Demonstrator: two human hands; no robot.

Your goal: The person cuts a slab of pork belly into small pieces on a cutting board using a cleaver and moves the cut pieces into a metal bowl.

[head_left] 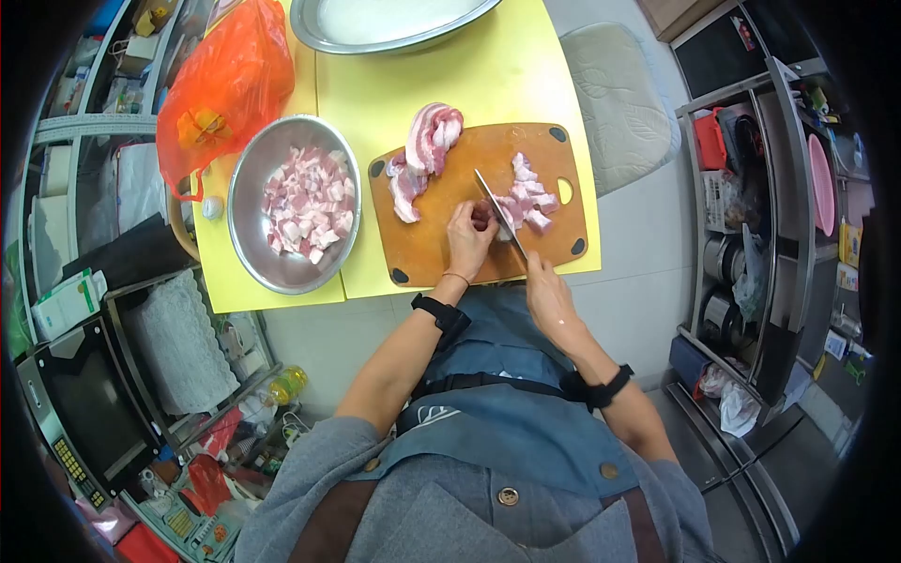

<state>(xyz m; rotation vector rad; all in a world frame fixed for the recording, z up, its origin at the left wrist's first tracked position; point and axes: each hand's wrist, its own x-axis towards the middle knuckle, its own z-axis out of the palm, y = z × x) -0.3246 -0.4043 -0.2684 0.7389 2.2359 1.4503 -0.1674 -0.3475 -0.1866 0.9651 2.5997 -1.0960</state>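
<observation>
My right hand (548, 293) is closed round the handle of a kitchen knife (499, 205), whose blade stands on edge over an orange-brown cutting board (441, 253). Just left of the blade, my left hand (469, 235) has its fingers curled down on a piece of raw pork, mostly hidden under them. Cut pork pieces (527, 195) lie right of the blade. Farther back on the board are a thick slab of pork belly (434, 137) and a smaller strip of pork (405, 190). A steel bowl (246, 249) to the left holds many pork cubes (308, 202).
The yellow table (375, 94) carries a large metal basin (394, 45) at its far edge and a red plastic bag (235, 94) at the far left. A cushioned seat (615, 103) stands right of the table. Shelving (741, 225) lines the right side, and a microwave (89, 413) stands at the left.
</observation>
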